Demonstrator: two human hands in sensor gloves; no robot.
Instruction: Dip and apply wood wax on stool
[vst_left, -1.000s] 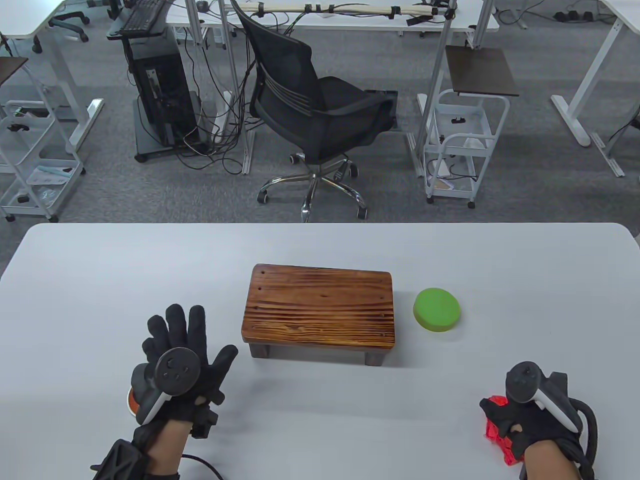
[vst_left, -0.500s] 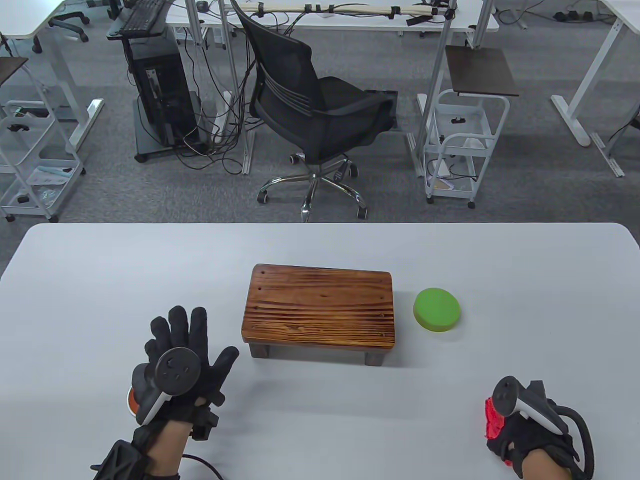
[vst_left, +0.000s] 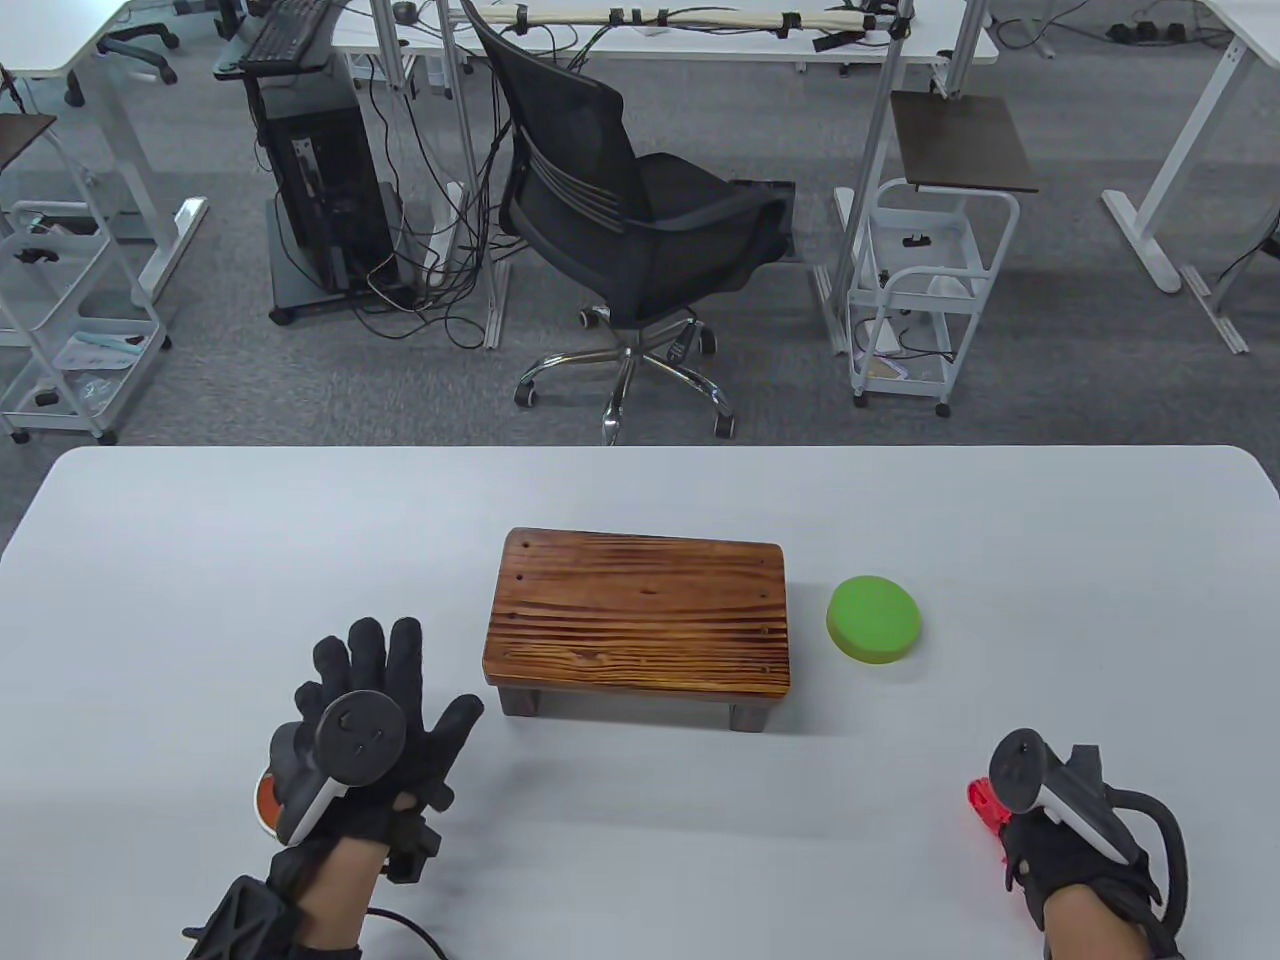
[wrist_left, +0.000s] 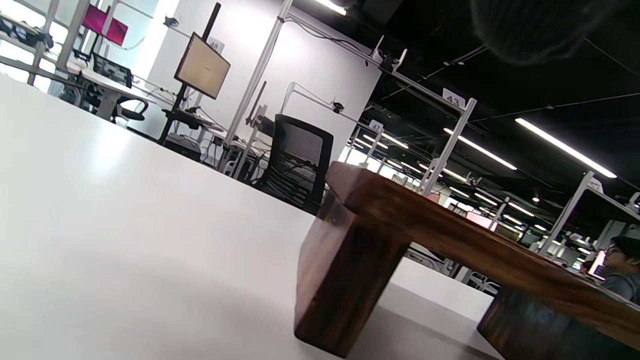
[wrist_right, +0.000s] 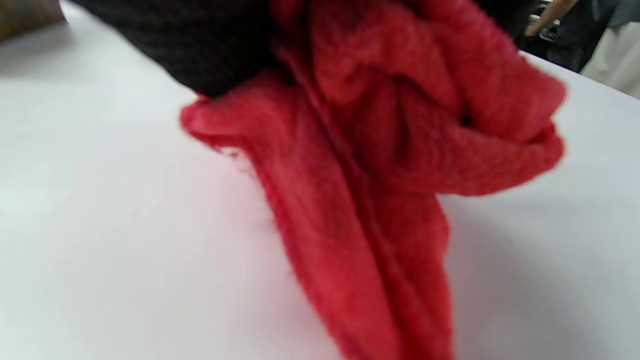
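Your left hand and right hand wear black knit sensor gloves, each topped by a dark round-headed tracker with a white handle, black wrist straps and a looping black cable.

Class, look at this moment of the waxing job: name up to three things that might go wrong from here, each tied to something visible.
1. The left hand hangs spread over the orange wax container, mostly hiding it; a blind dip may tip it.
2. The red cloth is bunched in the right hand with a loose tail, which could drag wax across the table.
3. The green lid sits close beside the stool; wide wiping strokes might knock it.
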